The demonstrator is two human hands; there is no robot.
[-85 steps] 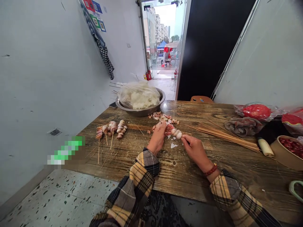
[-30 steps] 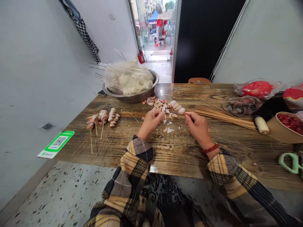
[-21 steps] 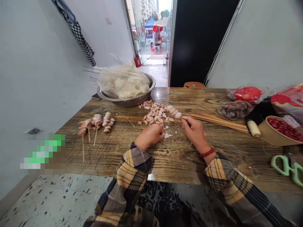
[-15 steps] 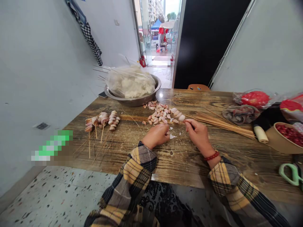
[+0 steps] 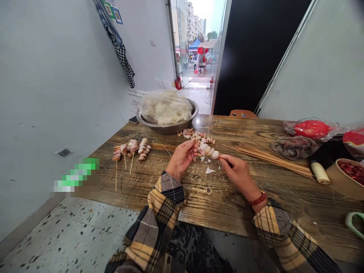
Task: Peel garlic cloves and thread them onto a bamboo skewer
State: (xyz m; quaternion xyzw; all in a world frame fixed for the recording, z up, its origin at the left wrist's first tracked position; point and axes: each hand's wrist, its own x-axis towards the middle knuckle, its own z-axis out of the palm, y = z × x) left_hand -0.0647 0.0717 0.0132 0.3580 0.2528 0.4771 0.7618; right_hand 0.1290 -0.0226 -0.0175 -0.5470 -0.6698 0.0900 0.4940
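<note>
My right hand pinches the near end of a skewer strung with several garlic cloves, held just above the table. At the other end of that row, my left hand is closed, with thumb and fingertips around a garlic clove; its hold is partly hidden by the fingers. Behind the hands lies a pile of loose garlic cloves. Scraps of white garlic skin are on the wood between my hands. Several filled garlic skewers rest to the left.
A metal basin with a plastic bag of pale food stands at the back of the wooden table. On the right are bare bamboo skewers, a crumpled cloth, a tub of red fruit and a green-handled tool.
My left hand has risen and turned from the tabletop up to the far end of the garlic skewer. My right hand still holds the skewer. The view has shifted slightly.
</note>
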